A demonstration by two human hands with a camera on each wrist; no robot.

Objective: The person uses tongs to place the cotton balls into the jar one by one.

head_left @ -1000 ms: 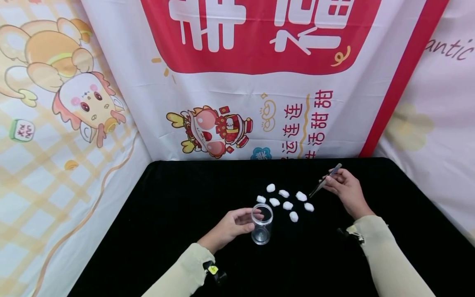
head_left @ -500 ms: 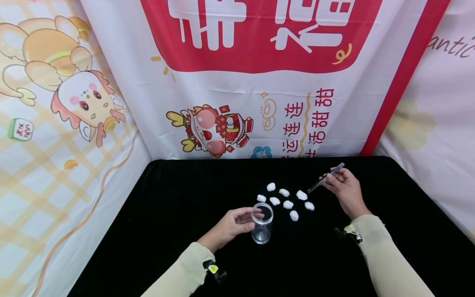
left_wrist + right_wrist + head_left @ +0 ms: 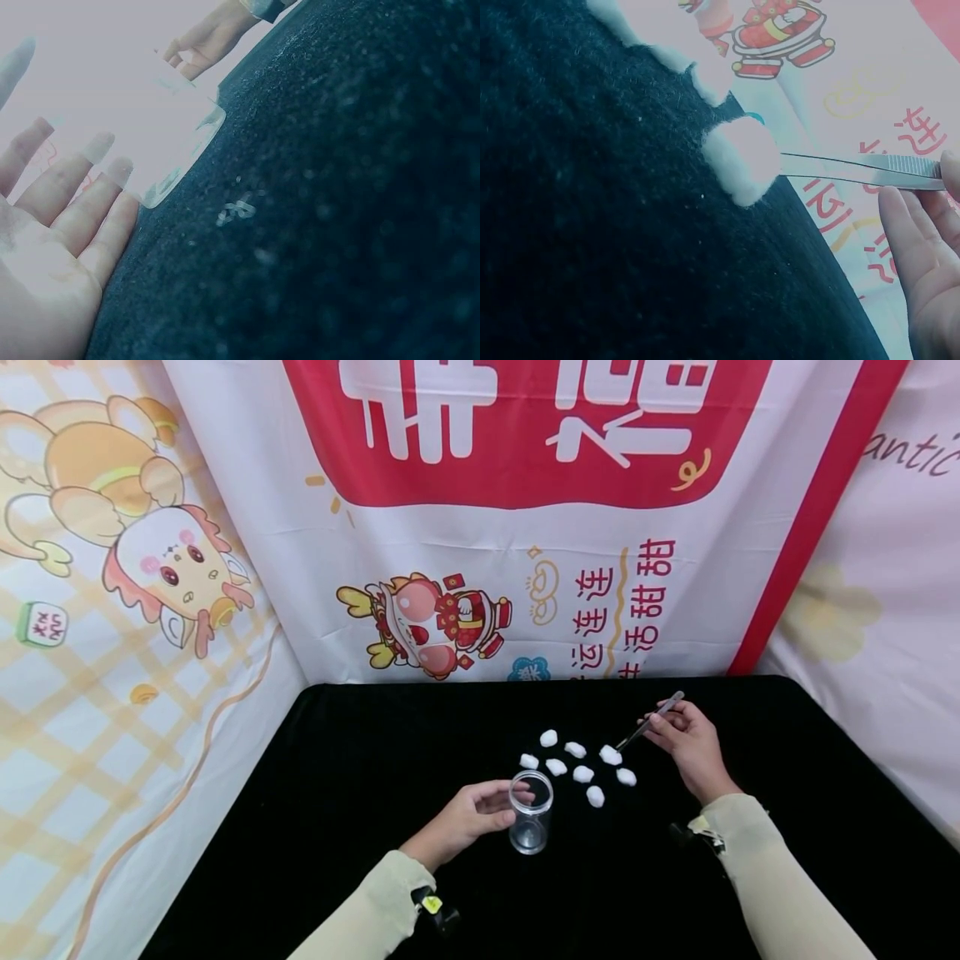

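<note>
My left hand (image 3: 474, 817) curls round the clear jar (image 3: 530, 822). My right hand (image 3: 693, 756) pinches the tweezers (image 3: 641, 729), tips at a cotton ball (image 3: 611, 756), the jar's 2 o'clock; can't tell if they've bitten. Another piece (image 3: 626, 777) sits apart at that ball's 5 o'clock. My judgement: straddle its thick middle, squeeze lightly, lift straight up, lest fluff tear.

Looking forward-down across tabletop (image 3: 337, 810) from head; close-up from wrists, sharing tweezers (image 3: 911, 166) (right wrist's three o'clock) with head.
</note>
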